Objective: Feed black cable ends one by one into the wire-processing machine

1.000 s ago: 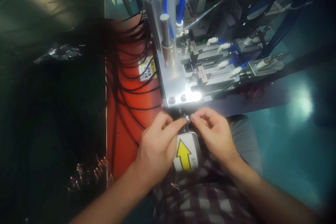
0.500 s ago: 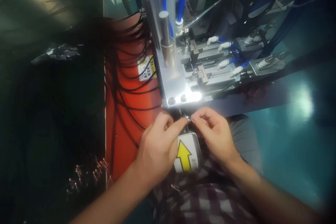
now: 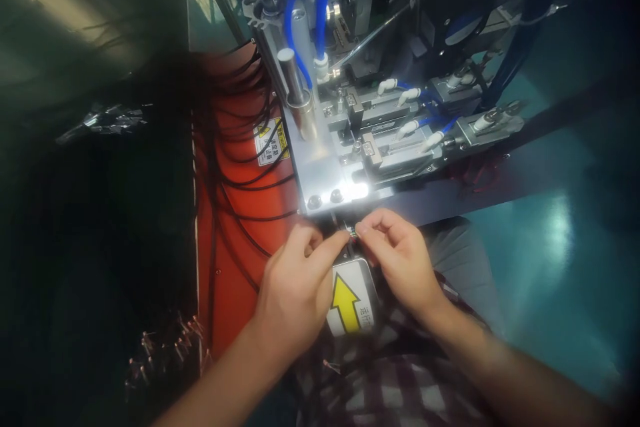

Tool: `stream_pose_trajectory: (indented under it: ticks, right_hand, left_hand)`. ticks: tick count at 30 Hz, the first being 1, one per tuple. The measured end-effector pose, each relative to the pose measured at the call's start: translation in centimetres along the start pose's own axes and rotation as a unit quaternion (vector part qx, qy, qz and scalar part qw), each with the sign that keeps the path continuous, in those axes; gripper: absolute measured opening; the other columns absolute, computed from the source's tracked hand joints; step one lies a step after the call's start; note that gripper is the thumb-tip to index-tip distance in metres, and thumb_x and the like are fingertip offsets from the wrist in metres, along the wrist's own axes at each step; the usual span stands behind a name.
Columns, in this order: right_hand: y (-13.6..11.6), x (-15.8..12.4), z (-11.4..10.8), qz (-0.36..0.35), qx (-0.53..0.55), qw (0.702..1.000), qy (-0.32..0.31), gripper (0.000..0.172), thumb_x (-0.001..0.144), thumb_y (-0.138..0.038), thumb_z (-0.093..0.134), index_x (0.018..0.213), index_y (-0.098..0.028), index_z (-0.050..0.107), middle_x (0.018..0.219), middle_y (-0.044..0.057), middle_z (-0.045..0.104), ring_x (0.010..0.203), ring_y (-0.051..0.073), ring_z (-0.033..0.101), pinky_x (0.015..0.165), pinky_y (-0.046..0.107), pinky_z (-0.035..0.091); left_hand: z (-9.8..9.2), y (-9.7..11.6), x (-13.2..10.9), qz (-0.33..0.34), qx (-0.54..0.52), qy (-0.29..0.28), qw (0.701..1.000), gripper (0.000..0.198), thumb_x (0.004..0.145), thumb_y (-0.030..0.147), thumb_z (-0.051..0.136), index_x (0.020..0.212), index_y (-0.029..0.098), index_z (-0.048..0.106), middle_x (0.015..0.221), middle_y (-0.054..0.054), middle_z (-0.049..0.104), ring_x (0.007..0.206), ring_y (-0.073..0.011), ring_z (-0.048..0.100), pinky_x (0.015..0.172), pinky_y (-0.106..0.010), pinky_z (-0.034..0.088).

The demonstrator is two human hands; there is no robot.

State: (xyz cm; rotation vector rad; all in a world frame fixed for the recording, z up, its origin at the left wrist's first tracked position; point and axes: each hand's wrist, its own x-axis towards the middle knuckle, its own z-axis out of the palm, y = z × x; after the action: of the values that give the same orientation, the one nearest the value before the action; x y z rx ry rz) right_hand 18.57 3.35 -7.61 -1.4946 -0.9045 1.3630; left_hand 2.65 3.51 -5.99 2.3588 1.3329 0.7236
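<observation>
In front of the metal block, my left hand [image 3: 299, 277] and my right hand [image 3: 399, 255] meet almost fingertip to fingertip. Both are closed in a pinch on a tiny bundle of thin wires [image 3: 352, 234], pale with a bit of red and green. Fingertips cover most of it, so its exact form cannot be made out. Just below the fingers is a white plate with a yellow arrow [image 3: 346, 303], partly hidden by my left hand. A bright lamp glare lies on the metal block [image 3: 325, 177] right above the hands.
Black cables [image 3: 235, 183] run over an orange panel [image 3: 240, 240] with a warning label [image 3: 270, 143]. Bare copper wire ends [image 3: 147, 347] stick out at lower left. Pneumatic cylinders [image 3: 400, 160] with blue hoses [image 3: 321, 13] stand at the upper right. A checked cloth [image 3: 400, 387] lies below.
The view has shifted slightly, so the machine sits a little further left and mostly lower. Both hands keep their pinch at the same spot before the block.
</observation>
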Motion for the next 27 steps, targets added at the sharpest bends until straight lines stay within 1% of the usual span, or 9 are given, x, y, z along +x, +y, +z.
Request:
stream_pose_trajectory:
  ticks: [8,12,17,20,23,25,27]
  right_hand:
    - [0.0,0.0,0.1,-0.007,0.006,1.0,0.007,0.02,0.082,-0.028,0.06,0.066,-0.019,0.051,0.05,-0.008,0.04,0.044,0.007,0.033,0.041,0.02,0.028]
    - [-0.2,0.0,0.2,0.006,-0.009,1.0,0.005,0.021,0.083,-0.028,0.059,0.066,-0.019,0.052,0.049,-0.008,0.041,0.045,0.007,0.034,0.042,0.02,0.029]
    - [-0.5,0.1,0.2,0.029,-0.004,1.0,0.007,0.023,0.083,-0.03,0.06,0.066,-0.019,0.05,0.048,-0.009,0.04,0.044,0.007,0.034,0.043,0.02,0.029]
    - [-0.6,0.2,-0.1,0.044,0.004,0.999,-0.018,0.026,0.083,-0.034,0.061,0.066,-0.019,0.05,0.047,-0.009,0.041,0.044,0.008,0.036,0.044,0.021,0.031]
    - [-0.5,0.2,-0.7,0.045,0.014,0.997,-0.056,0.026,0.084,-0.038,0.061,0.07,-0.017,0.055,0.05,-0.007,0.046,0.046,0.008,0.04,0.047,0.021,0.034]
    - [-0.4,0.1,-1.1,0.037,0.026,0.997,-0.058,0.026,0.084,-0.04,0.061,0.073,-0.016,0.058,0.058,-0.004,0.053,0.047,0.008,0.042,0.048,0.022,0.035]
    - [-0.3,0.0,-1.3,0.033,0.028,0.998,-0.051,0.025,0.083,-0.039,0.061,0.074,-0.016,0.06,0.064,-0.002,0.057,0.048,0.008,0.043,0.048,0.022,0.036]
  left_hand:
    - [-0.1,0.0,0.0,0.002,0.002,0.003,1.0,0.031,0.086,0.006,0.05,0.11,0.012,0.068,0.082,-0.004,0.05,0.07,-0.0132,0.053,0.059,-0.024,0.048]
    - [-0.1,0.1,0.0,0.01,0.021,-0.003,1.0,0.032,0.085,0.005,0.05,0.11,0.011,0.069,0.081,-0.005,0.051,0.067,-0.0132,0.053,0.056,-0.024,0.048]
    - [-0.1,0.0,0.1,0.016,0.037,-0.004,0.999,0.033,0.085,0.005,0.049,0.11,0.013,0.069,0.081,-0.004,0.05,0.066,-0.0128,0.052,0.055,-0.023,0.047]
    - [-0.1,-0.1,0.0,0.011,0.033,0.002,0.999,0.032,0.086,0.006,0.049,0.109,0.014,0.069,0.081,-0.004,0.05,0.067,-0.0123,0.052,0.057,-0.023,0.048]
    - [0.0,-0.2,-0.1,0.006,0.021,0.01,1.0,0.03,0.087,0.008,0.049,0.109,0.016,0.068,0.081,-0.003,0.05,0.069,-0.0121,0.052,0.058,-0.022,0.049]
    - [0.1,-0.2,-0.1,0.005,0.017,0.009,1.0,0.03,0.087,0.008,0.049,0.11,0.016,0.068,0.082,-0.003,0.05,0.069,-0.0122,0.052,0.059,-0.023,0.049]
    - [0.1,-0.1,0.0,0.007,0.015,0.009,1.0,0.029,0.087,0.008,0.05,0.109,0.015,0.068,0.081,-0.004,0.051,0.069,-0.0123,0.052,0.059,-0.023,0.049]
